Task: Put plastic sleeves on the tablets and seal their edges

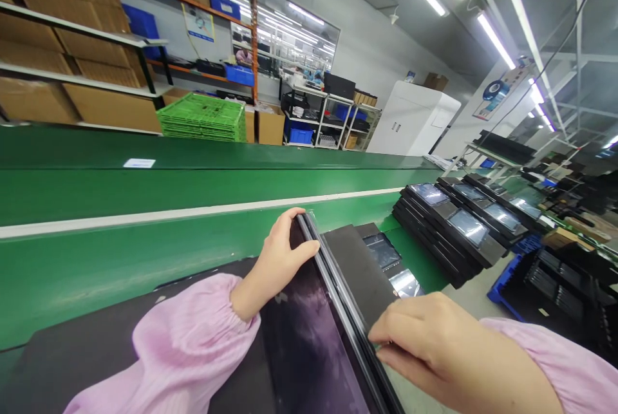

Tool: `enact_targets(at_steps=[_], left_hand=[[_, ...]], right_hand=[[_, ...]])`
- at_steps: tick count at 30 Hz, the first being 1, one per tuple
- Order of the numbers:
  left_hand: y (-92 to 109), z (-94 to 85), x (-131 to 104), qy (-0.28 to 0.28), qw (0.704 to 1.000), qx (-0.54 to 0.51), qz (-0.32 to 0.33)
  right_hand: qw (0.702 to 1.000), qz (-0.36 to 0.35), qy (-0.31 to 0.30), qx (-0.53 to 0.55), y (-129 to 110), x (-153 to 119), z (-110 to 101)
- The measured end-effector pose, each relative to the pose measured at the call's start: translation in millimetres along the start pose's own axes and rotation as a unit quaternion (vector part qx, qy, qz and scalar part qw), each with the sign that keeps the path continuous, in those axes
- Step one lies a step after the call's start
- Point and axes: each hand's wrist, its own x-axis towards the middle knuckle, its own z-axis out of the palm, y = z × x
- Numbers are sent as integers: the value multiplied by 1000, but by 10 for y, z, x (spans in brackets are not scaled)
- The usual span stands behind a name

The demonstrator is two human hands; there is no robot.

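Note:
A large dark, glossy screen panel (pixel 313 330) stands tilted in front of me, with a long black ridged edge (pixel 345 301) along its right side. My left hand (pixel 282 253) grips the far end of that edge, its fingers over the far corner and its thumb on the near side. Close against the edge, lower right, is my right hand (pixel 425 333), thumb and fingertips pinched together. What lies between those fingertips, if anything, is too small to make out. Under my left sleeve lies a flat black board (pixel 96 349).
Black trays bearing shiny small screens (pixel 468 227) are stacked at the right, with a dark grey board (pixel 360 272) nearer. A green work surface (pixel 145 259) with a white strip runs across. Beyond stand green crates (pixel 203 119) and a white cabinet (pixel 410 119). A blue bin (pixel 505 288) sits lower right.

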Motion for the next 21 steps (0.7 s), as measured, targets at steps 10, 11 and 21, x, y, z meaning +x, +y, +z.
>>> enact_targets(at_steps=[10,11,21], left_hand=[[-1,17,10,-1,1000,5,-2],[2,18,11,-1,1000,5,-2],[49,40,19,1,1000,5,8]], right_hand=[[976,-65,-28,-208,-156,37,-95],[972,-70,-22,-225,-182,46,-108],[934,-108,-24,-339,-314,75,-156]])
